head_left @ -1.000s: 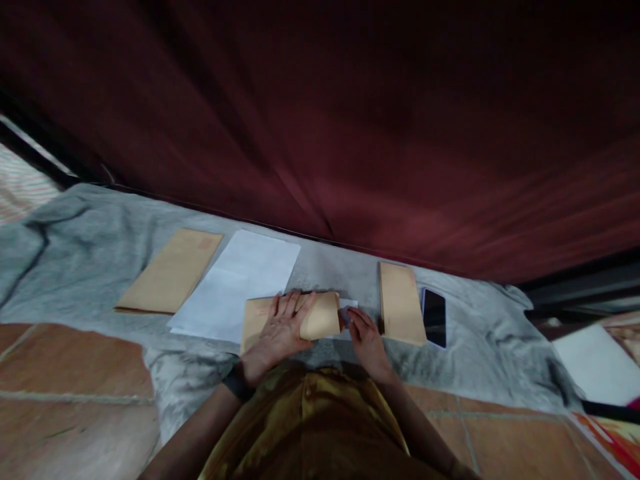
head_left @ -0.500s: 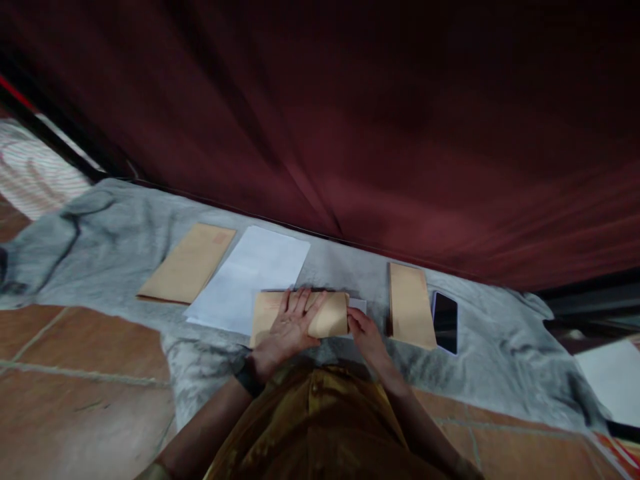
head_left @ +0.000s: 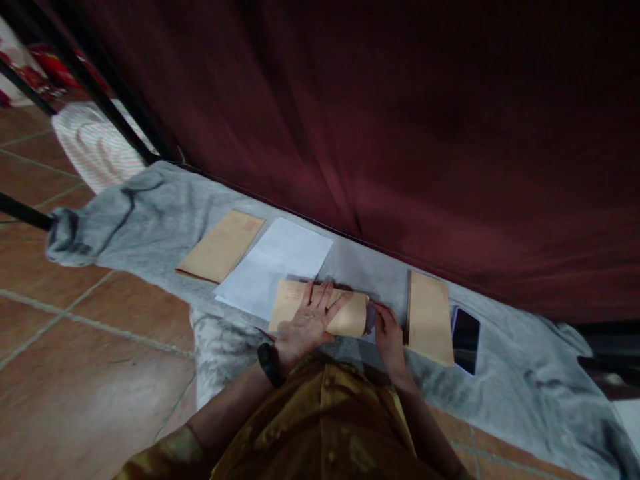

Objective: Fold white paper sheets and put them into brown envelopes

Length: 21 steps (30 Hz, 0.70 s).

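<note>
A tan paper envelope (head_left: 287, 303) lies lengthwise in front of me, its left part overlapping white paper sheets (head_left: 280, 257). My left hand (head_left: 310, 320) rests flat on the envelope with its fingers spread, pressing it down. At the envelope's right end, my right hand (head_left: 390, 333) has its fingers bent together on a shaded flap (head_left: 371, 317). How firmly the fingertips grip it is hard to see. Under that end a bit of white paper shows.
Tan envelopes (head_left: 223, 245) lie to the left, and a stack of tan envelopes (head_left: 430, 319) to the right beside a phone (head_left: 466, 340). All rest on a grey blanket (head_left: 515, 373). A dark red curtain (head_left: 400, 167) hangs behind. Tiled floor (head_left: 100, 347) shows at left.
My right fingers have lifted the flap at the envelope's right end, where it now shows dark. The left hand stays flat on the envelope. The whole view has shifted and tilted.
</note>
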Tool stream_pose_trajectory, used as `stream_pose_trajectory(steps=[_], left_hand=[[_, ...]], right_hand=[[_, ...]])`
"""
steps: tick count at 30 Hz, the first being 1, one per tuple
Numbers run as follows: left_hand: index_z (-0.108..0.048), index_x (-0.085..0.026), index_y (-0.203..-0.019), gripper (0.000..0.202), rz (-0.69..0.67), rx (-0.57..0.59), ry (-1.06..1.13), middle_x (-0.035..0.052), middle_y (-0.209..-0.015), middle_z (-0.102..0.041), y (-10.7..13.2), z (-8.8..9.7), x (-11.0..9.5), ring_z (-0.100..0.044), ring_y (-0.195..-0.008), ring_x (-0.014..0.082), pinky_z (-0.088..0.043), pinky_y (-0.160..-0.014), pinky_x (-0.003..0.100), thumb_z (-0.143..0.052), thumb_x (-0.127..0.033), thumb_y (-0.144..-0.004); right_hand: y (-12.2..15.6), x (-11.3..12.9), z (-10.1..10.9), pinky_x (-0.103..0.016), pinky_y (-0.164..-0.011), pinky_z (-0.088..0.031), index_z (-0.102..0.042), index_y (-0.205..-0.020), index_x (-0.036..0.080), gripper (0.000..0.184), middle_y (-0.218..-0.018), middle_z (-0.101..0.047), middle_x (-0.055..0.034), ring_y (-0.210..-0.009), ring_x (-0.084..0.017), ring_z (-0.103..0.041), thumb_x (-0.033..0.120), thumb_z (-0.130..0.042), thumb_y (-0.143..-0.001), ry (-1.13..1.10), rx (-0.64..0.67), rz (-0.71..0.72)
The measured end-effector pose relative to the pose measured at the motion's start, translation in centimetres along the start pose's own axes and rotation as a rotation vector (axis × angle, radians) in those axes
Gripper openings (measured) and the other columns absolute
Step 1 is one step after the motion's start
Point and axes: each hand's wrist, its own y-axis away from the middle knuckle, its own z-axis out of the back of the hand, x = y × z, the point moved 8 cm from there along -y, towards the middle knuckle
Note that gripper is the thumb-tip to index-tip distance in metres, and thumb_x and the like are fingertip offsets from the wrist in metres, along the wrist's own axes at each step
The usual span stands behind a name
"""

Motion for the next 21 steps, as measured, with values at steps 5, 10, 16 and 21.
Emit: stream_pose_trajectory(steps=[5,10,16,21], left_hand=[[-0.013,-0.026,-0.162,0.099,-0.002,-0.004,-0.065,0.0204,-0.167,-0.028,0.2,0.0,-0.1,-0.022,-0.155,0.0380,-0.009,-0.124,0.065,-0.066,-0.060,-0.085],[-0.016,-0.030,-0.161,0.097,-0.019,-0.059,-0.011,0.0173,-0.166,-0.031,0.2,0.4,-0.5,-0.025,-0.154,0.0368,-0.010,-0.124,0.065,-0.072,-0.050,-0.084],[-0.017,-0.026,-0.162,0.095,-0.024,-0.110,-0.020,0.0202,-0.163,-0.034,0.2,1.3,-0.5,-0.027,-0.153,0.0382,-0.010,-0.124,0.063,-0.070,-0.045,-0.085],[-0.013,-0.023,-0.163,0.088,-0.037,-0.084,-0.044,0.0184,-0.157,-0.042,0.4,2.7,-0.8,-0.034,-0.148,0.0375,-0.012,-0.122,0.065,-0.062,-0.039,-0.092]], right_hand=[[1.0,0.3,-0.3,-0.050,-0.113,-0.044,-0.064,-0.134,0.018,0.044,-0.139,-0.061,-0.0151,-0.130,-0.027,-0.056,0.027,-0.039,-0.099,0.055,0.045,0.105],[0.7,0.0,1.3,-0.047,-0.103,-0.050,-0.072,-0.119,0.020,0.035,-0.121,-0.071,-0.0116,-0.110,-0.026,-0.066,0.036,-0.049,-0.097,-0.066,-0.036,-0.043],[0.8,0.2,-0.8,-0.040,-0.089,-0.056,-0.077,-0.104,0.024,0.028,-0.102,-0.078,-0.0053,-0.093,-0.024,-0.071,0.042,-0.073,-0.084,-0.601,0.130,-0.373],[0.9,0.8,-2.7,-0.039,-0.095,-0.055,-0.076,-0.107,0.026,0.033,-0.116,-0.077,-0.0063,-0.107,-0.024,-0.071,0.038,-0.081,-0.076,-0.934,0.343,-0.582]])
